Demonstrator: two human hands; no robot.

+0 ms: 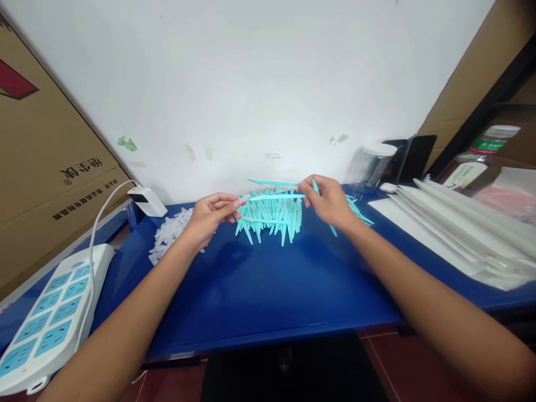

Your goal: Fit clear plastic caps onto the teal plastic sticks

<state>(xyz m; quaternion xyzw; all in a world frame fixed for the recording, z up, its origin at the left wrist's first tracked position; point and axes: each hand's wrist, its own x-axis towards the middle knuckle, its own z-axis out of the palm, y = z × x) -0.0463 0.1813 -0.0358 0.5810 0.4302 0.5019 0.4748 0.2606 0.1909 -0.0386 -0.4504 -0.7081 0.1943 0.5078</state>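
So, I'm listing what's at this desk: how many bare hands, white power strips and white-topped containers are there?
Bare hands, left and right, by turquoise plastic sticks: 2
Long white power strip with blue sockets: 1
White-topped containers, clear jar and brown bottle: 2
Total: 5

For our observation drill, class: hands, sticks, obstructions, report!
Right grip holding turquoise sticks. Left grip pinching one stick near its end. Turquoise pile nearby; no obvious obstruction.

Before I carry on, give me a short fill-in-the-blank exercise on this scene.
The pile of turquoise sticks lies ____ the left hand and the right hand.
The uppermost turquoise stick is held by the ____ hand.
The clear jar has a ____ lid.
The power strip lies on the person's ____ side.

Missing words: between; right; white; left.
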